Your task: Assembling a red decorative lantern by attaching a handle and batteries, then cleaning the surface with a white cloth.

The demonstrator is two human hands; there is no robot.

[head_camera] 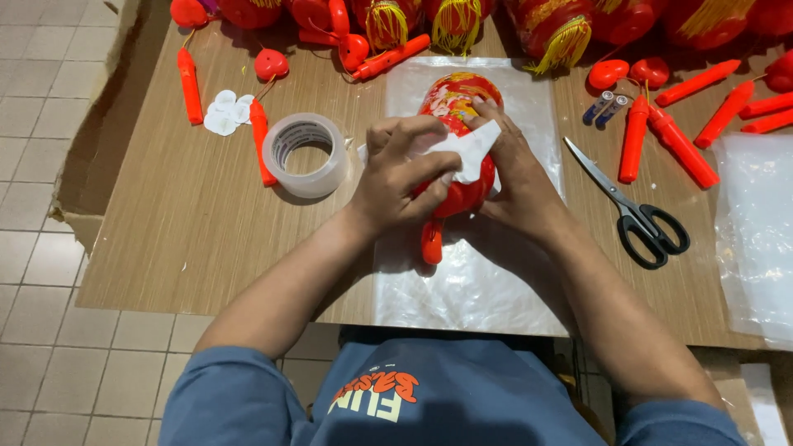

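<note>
The left hand (pixel 402 169) and right hand (pixel 514 169) are both closed around a red lantern (pixel 453 103) over the plastic sheet (pixel 471 289) on the worktop (pixel 190 215), pressing a white paper slip (pixel 473 149) onto it, so smoothing it flat probably comes next.

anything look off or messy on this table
Nothing looks damaged or spilled. Both hands, left hand and right hand, hold a red plastic lantern with a white paper slip over a clear plastic sheet. The black-handled scissors lie open, and the red plastic sticks lie scattered.
</note>
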